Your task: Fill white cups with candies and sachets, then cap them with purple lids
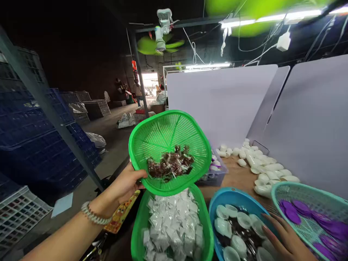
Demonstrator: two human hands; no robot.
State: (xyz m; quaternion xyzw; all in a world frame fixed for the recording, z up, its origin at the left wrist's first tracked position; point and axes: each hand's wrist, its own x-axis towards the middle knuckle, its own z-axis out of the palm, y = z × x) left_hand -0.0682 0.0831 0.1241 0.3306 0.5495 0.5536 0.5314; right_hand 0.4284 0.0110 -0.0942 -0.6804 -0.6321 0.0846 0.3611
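- At 4 o'clock, the right hand (284, 233) has a wide, loose grip by the blue tub (231, 196).
- At 8 o'clock, the left hand (127, 184) holds the tilted green basket (174, 189), mid-view.
- It looks light and bendy; its brown packets (172, 165) may slide.
- The thick rim seems best to hold, at 9 and 3 o'clock.

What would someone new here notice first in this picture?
Probably the bright green basket near the middle, tilted in the left hand, with brown wrapped packets inside. Below it is a second green basket heaped with white packets. At the lower right, vivid purple discs in a pale green basket stand out, next to a blue basin holding white cups.
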